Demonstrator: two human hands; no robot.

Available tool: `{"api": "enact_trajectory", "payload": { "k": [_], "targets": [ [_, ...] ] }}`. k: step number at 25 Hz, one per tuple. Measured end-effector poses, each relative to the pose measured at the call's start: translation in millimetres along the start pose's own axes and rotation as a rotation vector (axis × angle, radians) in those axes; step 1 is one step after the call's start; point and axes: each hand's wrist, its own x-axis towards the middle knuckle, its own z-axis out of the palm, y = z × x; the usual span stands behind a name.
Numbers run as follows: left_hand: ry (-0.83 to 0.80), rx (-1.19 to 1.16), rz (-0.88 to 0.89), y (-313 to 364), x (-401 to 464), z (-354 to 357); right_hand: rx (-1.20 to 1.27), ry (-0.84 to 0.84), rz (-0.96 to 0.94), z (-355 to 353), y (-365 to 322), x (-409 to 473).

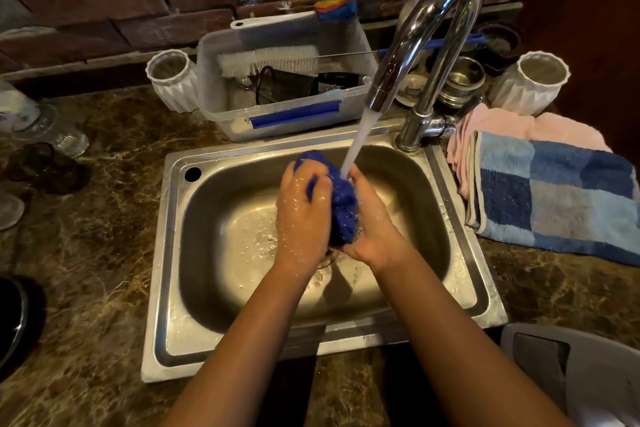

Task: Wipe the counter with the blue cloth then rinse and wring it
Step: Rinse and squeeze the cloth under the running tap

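Note:
The blue cloth [341,206] is bunched into a wet wad above the middle of the steel sink [173,253]. My left hand [302,215] grips its left side and my right hand [372,224] grips its right side, palms facing each other. Both hands are wet. Water streams from the chrome faucet [420,42] straight onto the top of the cloth between my hands. The lower part of the cloth is hidden between my palms. Brown marble counter [97,253] surrounds the sink.
Behind the sink stands a clear plastic tub [242,114] holding brushes and a black mesh cup. White ribbed vases [175,80] [530,83] flank it. A blue checked towel [554,194] over a pink cloth [498,123] lies right of the sink. Glassware [52,128] sits far left.

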Motion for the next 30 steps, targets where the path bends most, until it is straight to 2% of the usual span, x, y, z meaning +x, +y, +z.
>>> {"api": "enact_trajectory", "payload": {
  "k": [2,3,5,8,10,12,13,15,19,21,24,25,28,29,30],
  "targets": [
    [-0.020,0.284,0.178,-8.1,-10.0,9.5,0.084,0.010,-0.121,8.5,3.6,4.2],
    [0.030,0.350,0.187,-8.8,-9.6,12.9,0.111,0.004,-0.173,13.2,7.9,4.5],
    [0.099,0.349,0.086,-5.2,2.5,13.4,0.009,0.071,-0.282,17.4,16.1,3.7],
    [0.045,0.313,-0.165,-18.4,26.9,4.5,-0.473,0.296,-0.471,26.1,20.6,-4.8],
    [0.046,0.237,-0.322,-32.0,36.1,0.6,-0.585,0.330,-0.509,27.6,23.3,-7.7],
    [0.082,0.162,-0.421,-34.4,32.4,-0.9,-0.598,0.288,-0.564,23.4,30.7,-6.2],
    [0.106,0.093,-0.416,-31.1,28.5,-0.9,-0.593,0.265,-0.578,21.2,30.5,-5.2],
    [0.125,-0.026,-0.285,-17.4,10.5,3.9,-0.451,0.216,-0.605,17.7,18.0,-1.4],
    [0.166,0.121,-0.091,4.4,-17.9,17.2,-0.251,0.106,-0.477,28.4,1.2,-3.2],
    [0.148,0.206,-0.084,5.0,0.5,15.3,-0.300,0.154,-0.478,32.3,7.8,-3.1],
    [0.084,0.216,-0.213,-8.2,34.6,9.0,-0.495,0.403,-0.456,37.6,12.8,-7.2],
    [0.064,0.189,-0.289,-15.2,41.5,8.7,-0.552,0.437,-0.459,38.2,12.2,-8.8],
    [0.077,-0.019,-0.558,-26.0,45.5,5.2,-0.625,0.333,-0.598,34.6,18.6,-12.7],
    [0.106,-0.069,-0.568,-25.0,42.0,3.8,-0.607,0.310,-0.661,32.2,19.8,-13.4],
    [0.134,-0.105,-0.495,-22.3,33.6,4.4,-0.562,0.307,-0.717,28.3,18.7,-11.4]
  ]
}}
